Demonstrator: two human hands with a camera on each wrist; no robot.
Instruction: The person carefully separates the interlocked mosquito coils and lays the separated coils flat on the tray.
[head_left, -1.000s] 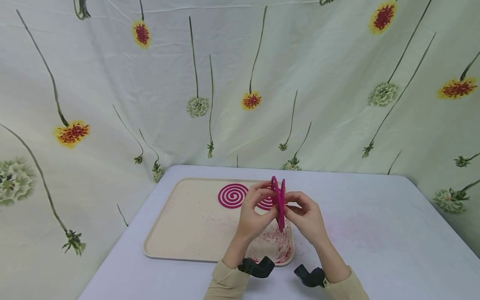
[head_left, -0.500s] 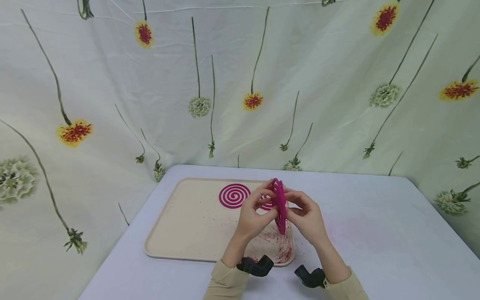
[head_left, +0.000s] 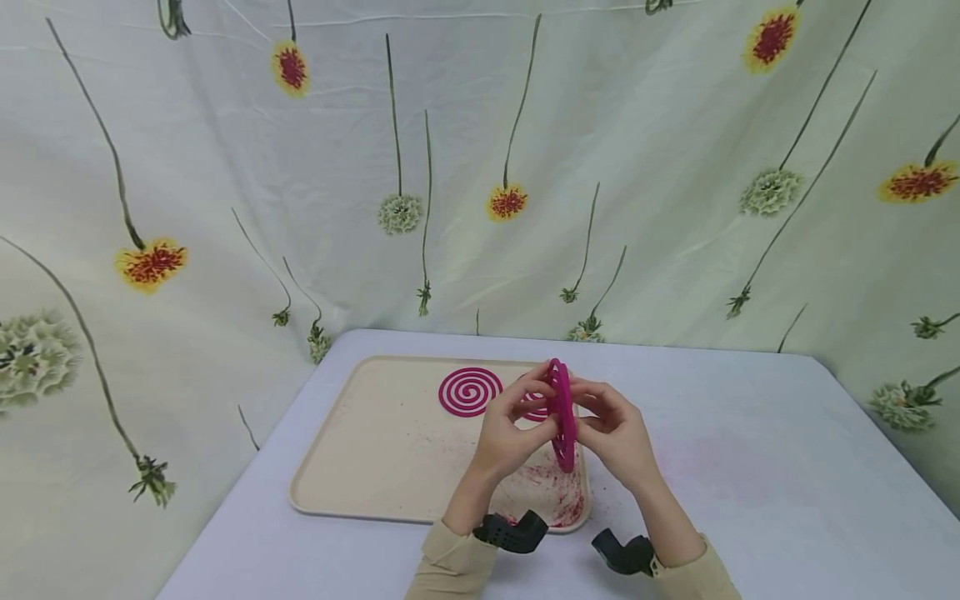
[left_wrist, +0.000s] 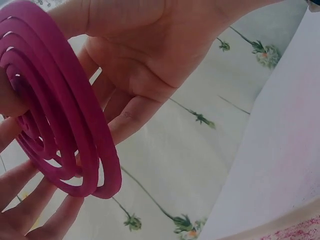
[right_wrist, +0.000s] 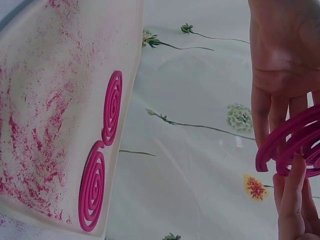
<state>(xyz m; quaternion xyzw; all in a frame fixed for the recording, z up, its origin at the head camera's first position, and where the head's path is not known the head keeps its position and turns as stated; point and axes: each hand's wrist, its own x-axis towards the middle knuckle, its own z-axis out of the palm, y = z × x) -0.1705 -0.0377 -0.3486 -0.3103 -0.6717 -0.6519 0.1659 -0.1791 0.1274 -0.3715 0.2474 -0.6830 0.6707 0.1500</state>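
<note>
- The left hand (head_left: 504,433) and the right hand (head_left: 617,433) met above the near right corner of the beige rectangular plastic tray (head_left: 360,467), each with a black wrist-mounted camera unit (head_left: 512,533) strapped below it.
- Between them they held a magenta double spiral coil of pressed incense material (head_left: 561,412), standing on edge, its rim turned toward the head camera and raised clear of the tray.
- The left hand's fingers (left_wrist: 125,115) lay fairly straight against one flat face of the coil, with the thumb on its upper edge; the hand pinched the coil lightly rather than closing round it.
- The right hand's fingers (right_wrist: 272,112) were stretched along the opposite face, with fingertips on the rings; how its thumb lay, I could not tell.
- In the left wrist view the coil's rings (left_wrist: 60,115) sat at slightly different depths, so the two nested spirals looked partly eased apart.
- A single flat magenta spiral (head_left: 470,392) lay on the tray near its far edge, about mid-length.
- A second flat magenta spiral (head_left: 534,407) lay just right of it, mostly hidden behind the left hand; in the right wrist view the two spirals lay just beside each other, outer tips nearly meeting.
- Pink powdery crumbs (head_left: 551,487) were scattered over the tray's near right corner.
- The tray rested on the left half of a pale lavender cloth-covered table (head_left: 750,500), before a cream flower-printed fabric backdrop (head_left: 480,167).
</note>
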